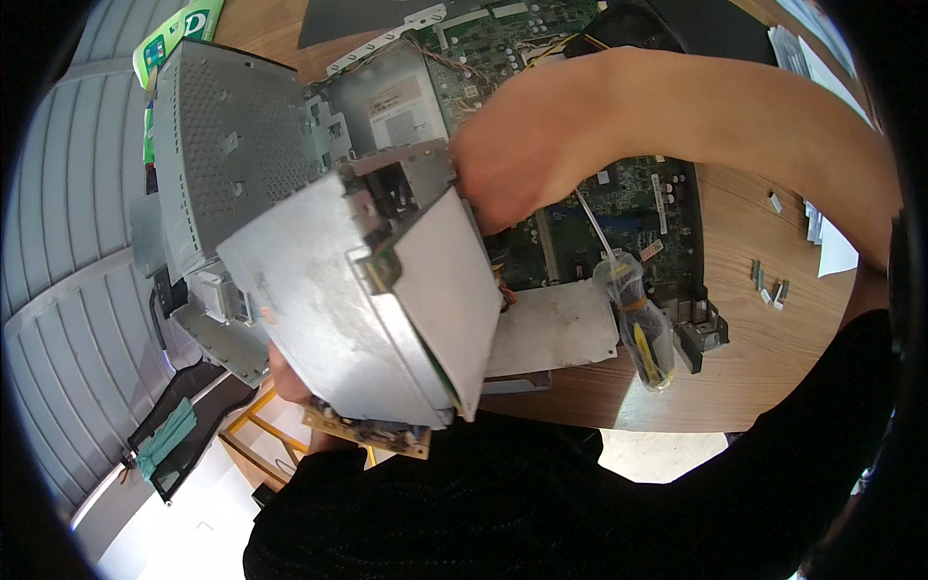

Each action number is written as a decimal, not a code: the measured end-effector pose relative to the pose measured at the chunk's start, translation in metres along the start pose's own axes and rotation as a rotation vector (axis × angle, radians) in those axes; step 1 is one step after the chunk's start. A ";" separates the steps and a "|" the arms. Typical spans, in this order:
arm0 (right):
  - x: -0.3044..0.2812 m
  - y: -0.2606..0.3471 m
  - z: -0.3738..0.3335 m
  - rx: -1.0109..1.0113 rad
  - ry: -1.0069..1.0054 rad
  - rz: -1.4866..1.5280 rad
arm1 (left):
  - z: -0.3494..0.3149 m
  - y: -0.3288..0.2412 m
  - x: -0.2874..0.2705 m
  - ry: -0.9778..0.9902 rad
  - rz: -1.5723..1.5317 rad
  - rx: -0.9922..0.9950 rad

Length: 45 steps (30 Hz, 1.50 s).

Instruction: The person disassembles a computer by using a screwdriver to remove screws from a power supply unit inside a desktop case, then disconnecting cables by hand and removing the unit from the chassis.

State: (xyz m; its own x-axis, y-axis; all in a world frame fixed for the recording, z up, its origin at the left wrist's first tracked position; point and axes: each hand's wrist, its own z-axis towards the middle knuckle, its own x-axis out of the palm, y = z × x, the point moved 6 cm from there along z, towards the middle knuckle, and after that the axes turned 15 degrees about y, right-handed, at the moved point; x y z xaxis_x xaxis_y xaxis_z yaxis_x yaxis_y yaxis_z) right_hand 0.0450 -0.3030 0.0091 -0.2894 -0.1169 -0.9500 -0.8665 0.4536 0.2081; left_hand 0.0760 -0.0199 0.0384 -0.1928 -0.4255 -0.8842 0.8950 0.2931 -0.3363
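Note:
A silver metal housing [300, 271] is tilted up in front of me, with a white panel [447, 300] and a green board edge on its right side. A brown circuit board [367, 432] sticks out along its lower edge. My left hand [288, 377] is closed on the housing's lower left side, mostly hidden behind it. My right hand [517, 155] is curled closed against the housing's far right edge; its fingertips are hidden, so what it grips cannot be made out. Behind and below that hand lies a large green circuit board [619, 217].
A screwdriver with a clear, plastic-wrapped handle [638, 324] lies over the board and a flat metal plate [561, 329]. A perforated metal case [227, 145] stands at the left. Small metal pieces [768, 285] and papers [836, 246] lie on the wooden table [739, 217] at right.

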 end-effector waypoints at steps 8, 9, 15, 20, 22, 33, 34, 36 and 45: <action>0.000 0.002 0.001 -0.084 -0.049 0.009 | -0.005 -0.002 -0.001 0.033 0.009 0.021; -0.003 0.002 0.002 -0.089 -0.047 0.008 | -0.005 -0.003 -0.001 0.040 0.018 0.020; -0.007 0.005 0.000 -0.163 -0.139 -0.110 | -0.004 -0.004 0.001 0.056 0.010 0.043; -0.005 0.002 0.004 -0.137 0.029 -0.031 | -0.006 -0.007 0.002 0.078 0.007 0.057; -0.002 0.002 -0.004 -0.097 -0.039 -0.041 | -0.004 -0.007 0.002 0.092 0.010 0.063; 0.002 -0.002 0.008 -0.089 0.045 -0.007 | -0.007 -0.009 0.000 0.133 0.005 0.110; 0.001 -0.001 0.008 -0.086 0.041 -0.007 | -0.008 -0.010 -0.001 0.141 0.006 0.115; 0.001 0.000 0.011 -0.055 0.098 0.067 | -0.009 -0.011 -0.002 0.154 0.005 0.116; -0.004 -0.015 -0.052 0.795 -0.638 0.399 | -0.009 -0.013 -0.007 0.257 0.001 0.140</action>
State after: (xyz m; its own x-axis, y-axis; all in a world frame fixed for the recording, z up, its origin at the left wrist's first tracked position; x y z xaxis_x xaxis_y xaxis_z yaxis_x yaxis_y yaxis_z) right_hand 0.0381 -0.3554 0.0221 -0.0283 0.5405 -0.8409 -0.1808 0.8246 0.5361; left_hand 0.0623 -0.0133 0.0461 -0.2715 -0.1895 -0.9436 0.9386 0.1647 -0.3032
